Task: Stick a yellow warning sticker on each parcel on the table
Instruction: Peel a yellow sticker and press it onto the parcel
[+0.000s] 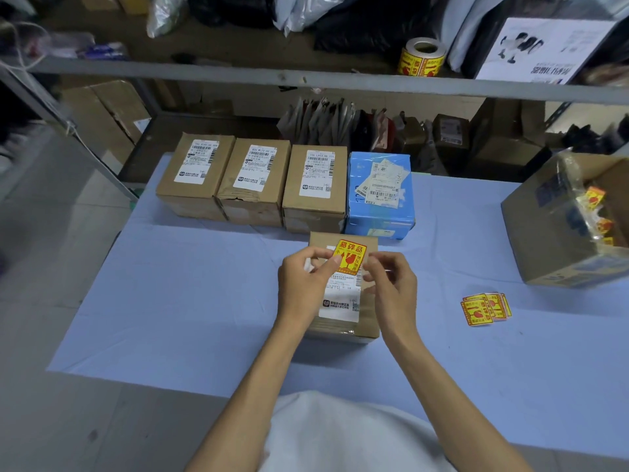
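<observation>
1 sticker (352, 255) is pinched by L hand (306, 284) over parcel (369, 313) for aiming; R hand (391, 284) curled at 3 o'clock, grip unclear.

Left hand (303, 284) pinches the sticker (352, 255) at its left edge, right hand (391, 284) its right.

The scene is lit dimly and evenly, with a cool bluish cast laid over the table cloth (170, 284). Soft shadows are thrown toward the viewer in front of the near parcel (369, 315) and the row of parcels (255, 206), so the light is taken to come from above and ahead. The background is left murky (the black bags (367, 28) are barely separated). Glare is caught on the taped carton (558, 216) at the right. The yellow sticker (350, 257) is rendered sharply. The left edge is smeared, and the shelf rail (238, 71) is bowed by the wide lens.
</observation>
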Demonstrator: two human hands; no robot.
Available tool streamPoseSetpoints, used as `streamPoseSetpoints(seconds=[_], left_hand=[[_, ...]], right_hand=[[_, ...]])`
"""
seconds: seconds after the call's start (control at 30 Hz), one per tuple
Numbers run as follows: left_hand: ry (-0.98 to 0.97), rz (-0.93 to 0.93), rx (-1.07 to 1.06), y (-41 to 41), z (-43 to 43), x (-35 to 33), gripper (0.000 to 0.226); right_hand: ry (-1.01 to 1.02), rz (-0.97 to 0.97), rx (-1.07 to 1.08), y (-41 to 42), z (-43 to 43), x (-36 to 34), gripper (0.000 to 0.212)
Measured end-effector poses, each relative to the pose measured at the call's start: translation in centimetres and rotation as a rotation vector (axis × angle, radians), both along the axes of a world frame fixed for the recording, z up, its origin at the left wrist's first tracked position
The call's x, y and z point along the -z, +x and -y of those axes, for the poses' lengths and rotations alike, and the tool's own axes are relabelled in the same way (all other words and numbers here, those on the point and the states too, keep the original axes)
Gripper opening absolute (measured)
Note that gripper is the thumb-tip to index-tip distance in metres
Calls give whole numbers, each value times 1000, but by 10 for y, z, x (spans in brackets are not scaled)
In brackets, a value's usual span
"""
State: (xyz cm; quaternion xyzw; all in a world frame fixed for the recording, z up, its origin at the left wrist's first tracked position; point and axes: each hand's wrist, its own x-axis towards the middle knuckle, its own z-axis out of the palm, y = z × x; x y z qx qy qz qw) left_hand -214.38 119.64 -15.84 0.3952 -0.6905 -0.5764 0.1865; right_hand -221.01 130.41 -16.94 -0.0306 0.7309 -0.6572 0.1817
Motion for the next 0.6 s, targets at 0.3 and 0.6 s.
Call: streamPoseSetpoints(seconds=[0.3,0.6], left_hand=[[335,-29,-6,4,4,9,15],[317,112,23,0,2,-2,53]], right_hand=[[-44,23,-101,-5,-1,-6,16],[27,-38,24,-4,-4,0,12]])
